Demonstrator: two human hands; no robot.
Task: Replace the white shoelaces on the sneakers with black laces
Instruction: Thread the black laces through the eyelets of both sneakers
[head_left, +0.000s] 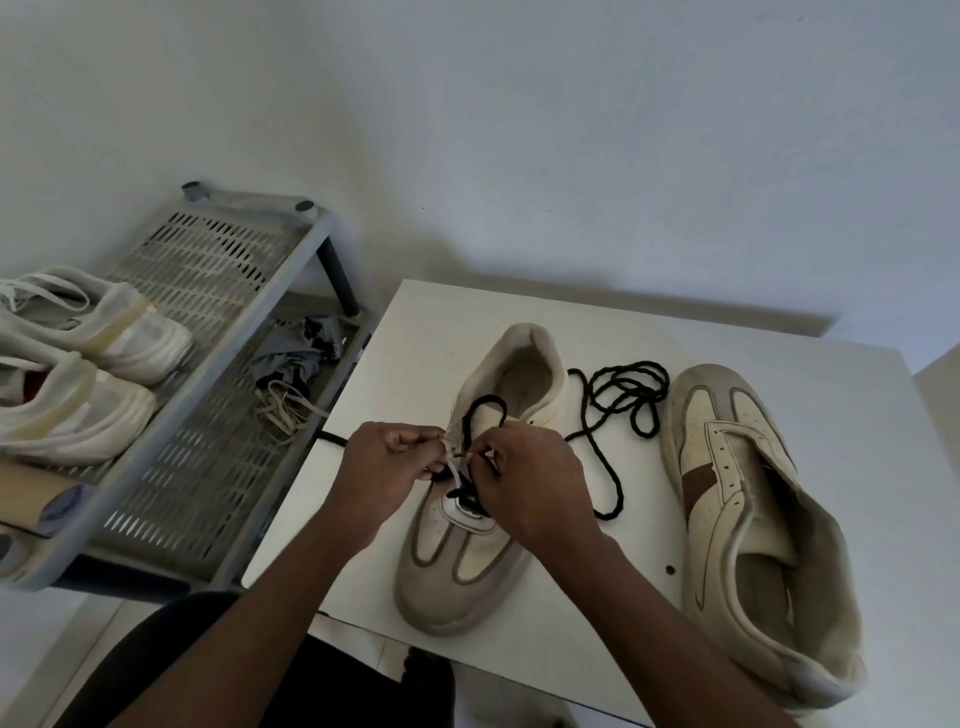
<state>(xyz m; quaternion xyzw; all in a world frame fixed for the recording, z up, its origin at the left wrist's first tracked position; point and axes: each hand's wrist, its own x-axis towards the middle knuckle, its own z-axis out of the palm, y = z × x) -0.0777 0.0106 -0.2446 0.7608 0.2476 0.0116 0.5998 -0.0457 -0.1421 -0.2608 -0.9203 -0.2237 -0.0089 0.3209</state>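
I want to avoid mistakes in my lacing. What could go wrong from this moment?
The black lace lies in loose loops beside the sneaker; pulling could knot it. A pale strand crosses it between the left hand and right hand, so the two may tangle.

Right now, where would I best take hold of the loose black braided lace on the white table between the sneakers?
Pinch the black braided lace at its free end beside the right hand, from above on the right: that tail lies alone on bare white table, while the far loops overlap.
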